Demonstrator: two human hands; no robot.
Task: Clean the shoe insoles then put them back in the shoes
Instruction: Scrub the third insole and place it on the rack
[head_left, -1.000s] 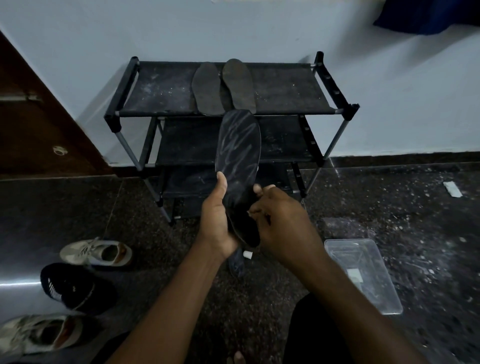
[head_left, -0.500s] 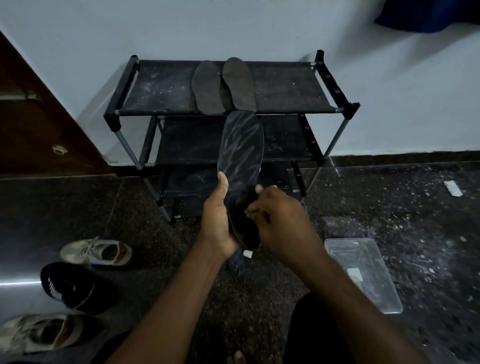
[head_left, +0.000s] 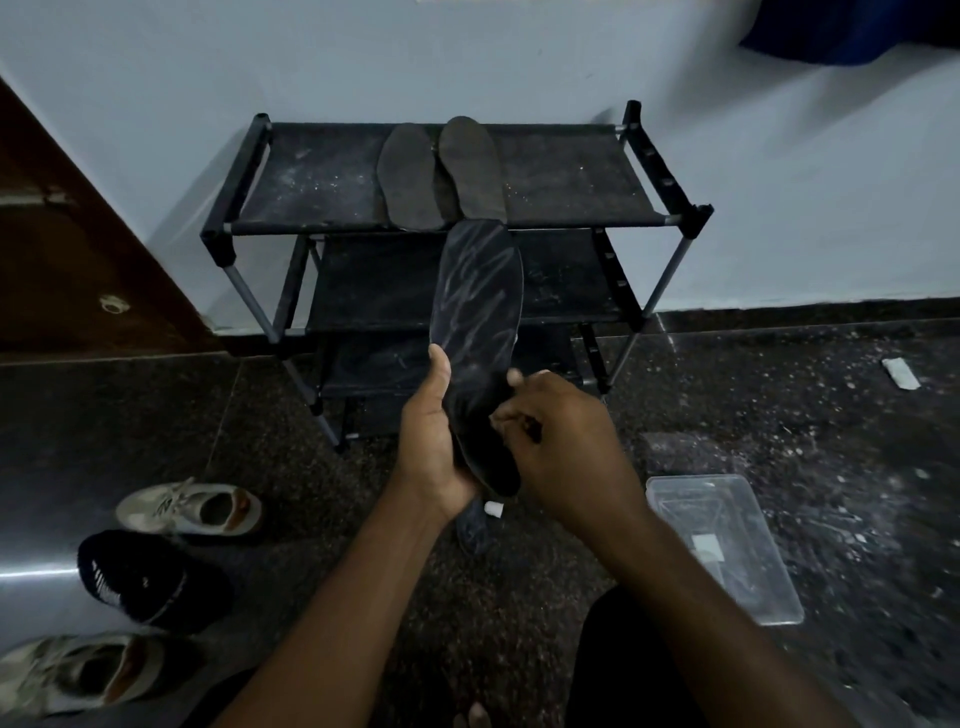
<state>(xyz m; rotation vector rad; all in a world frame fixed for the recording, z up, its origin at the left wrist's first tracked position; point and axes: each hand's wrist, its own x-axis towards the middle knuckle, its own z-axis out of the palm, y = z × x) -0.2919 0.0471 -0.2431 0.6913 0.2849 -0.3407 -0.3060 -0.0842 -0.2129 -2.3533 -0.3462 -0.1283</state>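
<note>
I hold a dusty black insole (head_left: 478, 301) upright in front of the shoe rack, toe end up. My left hand (head_left: 431, 441) grips its lower half from the left, thumb along the face. My right hand (head_left: 566, 447) has its fingers curled against the heel part's right edge and pinches it; whether it also holds something small is hidden. Two more dark insoles (head_left: 408, 179) (head_left: 475, 166) lie side by side on the rack's top shelf. On the floor at the left stand a white sneaker (head_left: 192, 512), a black shoe (head_left: 140, 577) and a second white sneaker (head_left: 72, 670).
The black three-tier rack (head_left: 571, 176) stands against the pale wall. A clear plastic container (head_left: 727, 545) lies on the dark speckled floor at the right. A small dark item with a white cap (head_left: 478, 525) sits under my hands. A brown door (head_left: 62, 260) is at the left.
The insole's toe end has tipped slightly to the right. Both hands stay at its lower half in nearly the same spot.
</note>
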